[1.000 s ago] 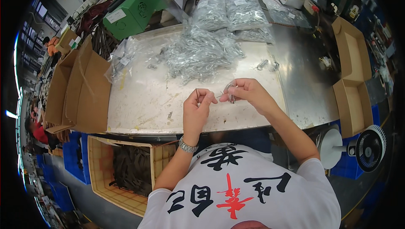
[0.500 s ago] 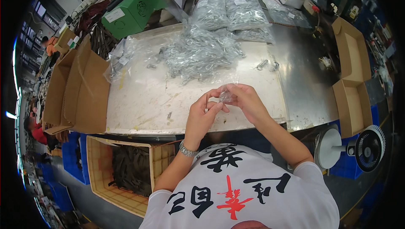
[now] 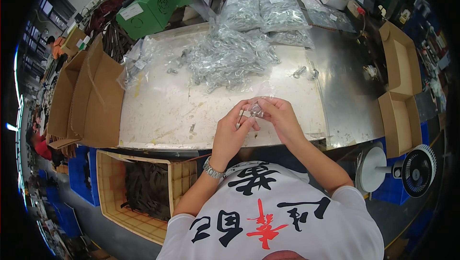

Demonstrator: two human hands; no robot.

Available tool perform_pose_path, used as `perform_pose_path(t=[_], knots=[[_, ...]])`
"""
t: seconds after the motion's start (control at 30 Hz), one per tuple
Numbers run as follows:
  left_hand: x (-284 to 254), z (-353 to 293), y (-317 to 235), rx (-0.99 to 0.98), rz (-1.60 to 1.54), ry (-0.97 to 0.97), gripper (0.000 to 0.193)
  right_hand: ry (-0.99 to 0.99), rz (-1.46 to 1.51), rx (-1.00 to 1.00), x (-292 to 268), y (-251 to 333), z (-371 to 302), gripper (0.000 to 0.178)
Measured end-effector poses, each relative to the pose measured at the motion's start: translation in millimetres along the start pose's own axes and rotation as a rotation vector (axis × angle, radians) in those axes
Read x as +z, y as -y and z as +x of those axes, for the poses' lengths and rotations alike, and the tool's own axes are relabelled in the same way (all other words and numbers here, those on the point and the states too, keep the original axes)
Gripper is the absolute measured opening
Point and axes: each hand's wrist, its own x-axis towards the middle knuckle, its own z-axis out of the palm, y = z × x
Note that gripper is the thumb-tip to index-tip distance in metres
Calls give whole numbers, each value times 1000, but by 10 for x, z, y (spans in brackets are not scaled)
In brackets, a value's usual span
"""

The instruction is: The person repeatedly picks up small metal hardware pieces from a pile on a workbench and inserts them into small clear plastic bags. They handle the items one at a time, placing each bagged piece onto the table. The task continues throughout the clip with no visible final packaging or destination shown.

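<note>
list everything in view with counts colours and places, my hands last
small metal piece: 1, silver, between the hands
thin rod: 1, dark, in left-hand fingers
bagged hardware heap: 1, silver, mid-table
filled bags: at least 3, clear, behind heap
table: 1, whitish and metallic, centre
cardboard boxes: at least 2, brown, table's left and right
green machine: 1, green, back left
crate: 1, yellow, lower left, holding dark strips
fan: 1, black and white, lower right
co-workers: at least 2, orange and red tops, far left
watch: 1, silver, left wrist
left hand, right hand: 2, bare, over table's near side
</note>
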Motion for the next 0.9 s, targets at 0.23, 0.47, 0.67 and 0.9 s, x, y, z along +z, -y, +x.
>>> perform_pose_path(t=[0.23, 0.47, 0.67, 0.9], knots=[[-141, -89, -11, -152, -98, -43, 26, -91, 65, -17, -36, 71, 3, 36], [-206, -26, 281, 193, 38, -80, 19, -66, 103, 16, -8, 77, 3, 38], [-100, -41, -59, -95, -386, -171, 17, -54, 103, 14, 33, 82, -22, 39], [14, 8, -33, -54, -303, -216, 28, -31, 63, -47, 39, -16, 15, 40]])
